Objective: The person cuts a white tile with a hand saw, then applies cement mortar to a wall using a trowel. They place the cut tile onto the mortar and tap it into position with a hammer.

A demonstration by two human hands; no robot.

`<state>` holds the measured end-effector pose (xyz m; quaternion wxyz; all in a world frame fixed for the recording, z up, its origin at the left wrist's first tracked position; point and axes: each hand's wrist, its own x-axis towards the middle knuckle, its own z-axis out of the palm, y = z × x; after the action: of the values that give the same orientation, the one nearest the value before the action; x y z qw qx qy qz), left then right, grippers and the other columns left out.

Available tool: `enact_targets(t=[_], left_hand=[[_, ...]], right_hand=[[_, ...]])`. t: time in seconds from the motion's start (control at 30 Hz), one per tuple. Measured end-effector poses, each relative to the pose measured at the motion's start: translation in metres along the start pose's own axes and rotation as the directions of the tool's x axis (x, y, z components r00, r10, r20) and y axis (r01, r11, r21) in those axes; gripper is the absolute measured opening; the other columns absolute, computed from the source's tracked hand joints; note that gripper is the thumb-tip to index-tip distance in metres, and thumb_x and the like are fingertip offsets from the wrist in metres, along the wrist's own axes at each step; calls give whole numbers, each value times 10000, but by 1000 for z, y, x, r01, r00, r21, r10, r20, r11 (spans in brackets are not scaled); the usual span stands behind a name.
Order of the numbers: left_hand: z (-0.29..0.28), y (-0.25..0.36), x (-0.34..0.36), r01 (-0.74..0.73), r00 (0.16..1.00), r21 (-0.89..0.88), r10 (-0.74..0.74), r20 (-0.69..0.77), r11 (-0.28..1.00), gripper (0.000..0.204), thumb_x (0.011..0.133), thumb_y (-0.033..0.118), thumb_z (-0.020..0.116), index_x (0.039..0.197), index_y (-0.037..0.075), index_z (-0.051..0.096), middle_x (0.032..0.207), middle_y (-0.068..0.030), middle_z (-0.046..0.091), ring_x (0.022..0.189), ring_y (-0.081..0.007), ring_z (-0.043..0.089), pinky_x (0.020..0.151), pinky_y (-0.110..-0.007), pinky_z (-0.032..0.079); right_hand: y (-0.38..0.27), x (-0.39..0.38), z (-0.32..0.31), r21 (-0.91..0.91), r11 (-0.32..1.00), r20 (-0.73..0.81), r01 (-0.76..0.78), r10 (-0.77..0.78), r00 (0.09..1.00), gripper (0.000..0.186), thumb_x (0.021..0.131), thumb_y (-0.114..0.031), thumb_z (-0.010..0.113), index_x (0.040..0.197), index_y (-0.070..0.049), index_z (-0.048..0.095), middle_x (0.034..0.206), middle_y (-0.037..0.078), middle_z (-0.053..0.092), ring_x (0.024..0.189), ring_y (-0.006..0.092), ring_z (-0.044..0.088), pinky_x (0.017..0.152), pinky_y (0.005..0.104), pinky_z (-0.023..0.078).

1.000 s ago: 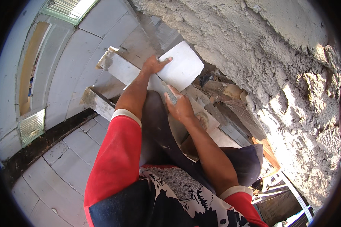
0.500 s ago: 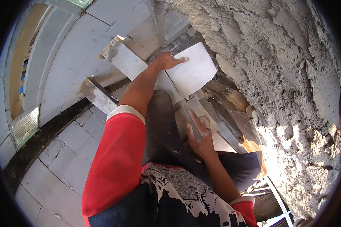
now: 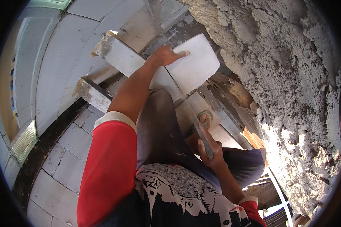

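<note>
A pale, flat building block (image 3: 197, 62) lies ahead of me, with a thin straight cut line along its near-left side. My left hand (image 3: 166, 55) grips this block at its left edge, thumb stretched across the top. Closer to my body, my right hand (image 3: 212, 149) is closed round the handle end of a handsaw (image 3: 194, 117). The saw's narrow blade runs up and left into the cut, between the block and the white piece (image 3: 166, 82) beside it. Part of the blade is hidden in the cut.
A rough mortar-covered wall (image 3: 288, 75) rises close on my right. Block walling (image 3: 64, 56) with a dark curved beam (image 3: 45, 147) stands on the left. Two block ends (image 3: 121, 53) jut out near my left arm. My bent knee (image 3: 159, 117) is below the block; rubble (image 3: 178, 30) lies beyond.
My right hand has drawn the saw back toward my body, down and right, so more blade shows. My left hand keeps its hold on the block. The view has shifted slightly.
</note>
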<state>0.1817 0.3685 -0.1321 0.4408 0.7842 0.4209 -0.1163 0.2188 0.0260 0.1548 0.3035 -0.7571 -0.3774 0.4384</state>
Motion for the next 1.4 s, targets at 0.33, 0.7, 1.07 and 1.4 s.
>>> enact_targets(t=[0.33,0.7,1.07,1.4], left_hand=[[-5,9,-17,-44,996,8,43,79,999,1213,736,965,600,1301,-107,674,1281,-341,686,1223,-438,675,1040,-498,534],[-14,14,-6,-37,994,-63,43,98,997,1138,721,932,655,1210,-93,730,1176,-329,729,1168,-431,702,1020,-493,534],[-9,11,0,-16,992,-77,25,122,997,1164,704,932,672,1252,-95,710,1206,-345,714,1204,-435,686,1043,-482,521],[-4,1,3,-8,996,-75,15,89,997,1186,700,919,691,1219,-147,690,1184,-364,711,1173,-450,697,1028,-480,536]], right_hand=[[32,71,30,55,988,-47,145,-143,989,521,1025,-113,624,1525,-9,523,1307,277,697,1036,347,765,876,388,578],[9,93,38,43,998,-2,-50,50,999,560,997,-77,621,1544,-46,505,1390,255,659,1170,470,694,1032,493,537],[9,81,38,-80,996,-24,41,-43,999,528,1020,-61,610,1538,-25,514,1341,317,669,1196,419,713,939,409,574],[10,21,8,-25,998,-18,-54,53,998,593,962,-13,654,1538,-45,519,1303,318,674,1070,459,736,905,447,568]])
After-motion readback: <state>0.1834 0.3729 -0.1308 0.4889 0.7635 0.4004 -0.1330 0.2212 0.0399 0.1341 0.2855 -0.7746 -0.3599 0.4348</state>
